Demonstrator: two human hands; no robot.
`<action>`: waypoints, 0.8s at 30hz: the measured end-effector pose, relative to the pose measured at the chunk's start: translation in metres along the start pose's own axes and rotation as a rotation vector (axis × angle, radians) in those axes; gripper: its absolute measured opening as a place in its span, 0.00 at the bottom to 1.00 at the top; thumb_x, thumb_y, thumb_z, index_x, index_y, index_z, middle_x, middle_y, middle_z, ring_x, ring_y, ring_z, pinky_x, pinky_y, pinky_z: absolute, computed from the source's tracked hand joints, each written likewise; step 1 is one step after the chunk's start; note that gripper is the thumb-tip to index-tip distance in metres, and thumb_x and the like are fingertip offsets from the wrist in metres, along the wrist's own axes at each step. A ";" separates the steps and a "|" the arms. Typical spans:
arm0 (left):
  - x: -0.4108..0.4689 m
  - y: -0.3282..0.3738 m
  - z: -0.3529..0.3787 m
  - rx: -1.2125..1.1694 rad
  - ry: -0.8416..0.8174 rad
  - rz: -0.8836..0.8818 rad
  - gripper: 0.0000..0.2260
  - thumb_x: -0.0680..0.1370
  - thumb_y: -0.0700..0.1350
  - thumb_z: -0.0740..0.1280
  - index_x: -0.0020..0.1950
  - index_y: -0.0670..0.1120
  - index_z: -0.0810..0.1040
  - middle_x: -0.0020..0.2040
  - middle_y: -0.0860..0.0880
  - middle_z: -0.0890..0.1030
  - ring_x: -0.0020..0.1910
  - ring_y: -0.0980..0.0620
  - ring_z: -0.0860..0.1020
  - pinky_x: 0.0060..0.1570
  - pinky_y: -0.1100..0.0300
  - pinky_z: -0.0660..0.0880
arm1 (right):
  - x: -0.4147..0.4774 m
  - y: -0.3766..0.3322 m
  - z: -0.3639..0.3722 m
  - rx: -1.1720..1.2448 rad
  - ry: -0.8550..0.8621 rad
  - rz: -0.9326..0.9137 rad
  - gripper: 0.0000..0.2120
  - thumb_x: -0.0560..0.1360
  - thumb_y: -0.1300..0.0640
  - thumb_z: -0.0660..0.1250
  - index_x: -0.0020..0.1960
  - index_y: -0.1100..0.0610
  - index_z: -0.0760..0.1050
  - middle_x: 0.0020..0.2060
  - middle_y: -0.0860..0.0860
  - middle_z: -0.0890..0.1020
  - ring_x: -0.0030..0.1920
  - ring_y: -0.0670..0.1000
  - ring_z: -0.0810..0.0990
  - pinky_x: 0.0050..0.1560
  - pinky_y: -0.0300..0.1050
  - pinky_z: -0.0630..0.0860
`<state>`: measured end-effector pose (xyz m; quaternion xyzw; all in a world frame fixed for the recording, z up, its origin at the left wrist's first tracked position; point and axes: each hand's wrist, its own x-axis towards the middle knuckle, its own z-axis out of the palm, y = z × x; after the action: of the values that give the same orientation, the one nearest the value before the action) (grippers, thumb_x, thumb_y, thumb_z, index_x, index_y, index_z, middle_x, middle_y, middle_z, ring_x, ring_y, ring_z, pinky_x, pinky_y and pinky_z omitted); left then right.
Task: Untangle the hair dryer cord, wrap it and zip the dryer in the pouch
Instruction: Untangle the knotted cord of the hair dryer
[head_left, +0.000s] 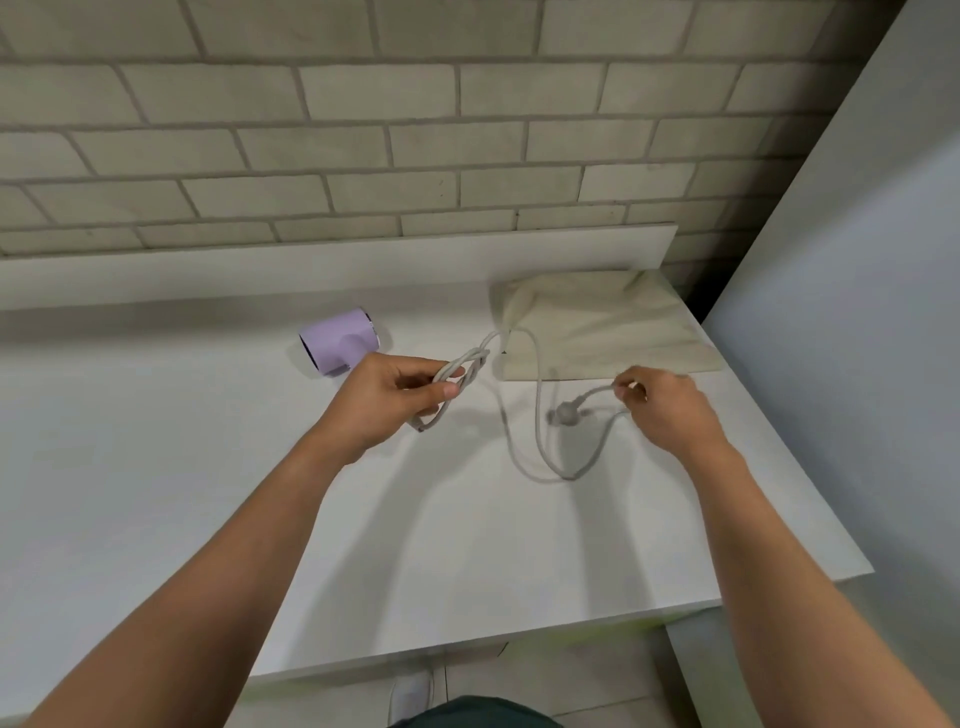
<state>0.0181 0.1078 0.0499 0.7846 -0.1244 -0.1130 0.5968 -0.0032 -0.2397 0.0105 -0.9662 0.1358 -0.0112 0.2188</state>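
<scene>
Gripping twisted bundle of pale grey hair-dryer cord in left hand, pinched its plug end with right hand. Had lilac cylindrical plastic hair dryer on white table just behind left hand, beige fabric pouch back right.

I saw a white desk running back to a low white upstand along its far edge. Behind that stood a wall of pale grey bricks with darker joints. A plain white panel rose at the right. Below the desk's front edge lay light floor tiles, with 1 pale object too blurred to identify.
</scene>
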 end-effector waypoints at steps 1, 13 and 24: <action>-0.001 -0.001 0.000 0.040 0.004 0.023 0.08 0.76 0.44 0.75 0.54 0.53 0.88 0.50 0.52 0.87 0.50 0.54 0.83 0.56 0.50 0.80 | -0.002 0.005 0.004 0.024 -0.051 0.005 0.07 0.81 0.52 0.64 0.49 0.43 0.80 0.45 0.51 0.84 0.47 0.58 0.80 0.48 0.53 0.79; -0.006 -0.014 0.014 0.394 0.054 0.391 0.10 0.77 0.42 0.75 0.57 0.51 0.87 0.51 0.53 0.82 0.56 0.55 0.80 0.53 0.64 0.75 | -0.014 -0.012 -0.005 0.077 0.126 -0.053 0.15 0.82 0.60 0.62 0.66 0.53 0.81 0.62 0.52 0.83 0.60 0.58 0.80 0.58 0.48 0.75; 0.003 -0.018 0.026 0.947 0.170 0.766 0.13 0.75 0.39 0.77 0.57 0.51 0.86 0.51 0.48 0.78 0.59 0.46 0.75 0.27 0.56 0.73 | -0.028 -0.119 -0.024 0.253 -0.246 -0.388 0.11 0.81 0.44 0.66 0.58 0.46 0.83 0.42 0.43 0.84 0.46 0.46 0.80 0.51 0.45 0.75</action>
<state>0.0139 0.0879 0.0260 0.8703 -0.3863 0.2400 0.1893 -0.0015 -0.1388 0.0838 -0.9332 -0.0824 0.0479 0.3466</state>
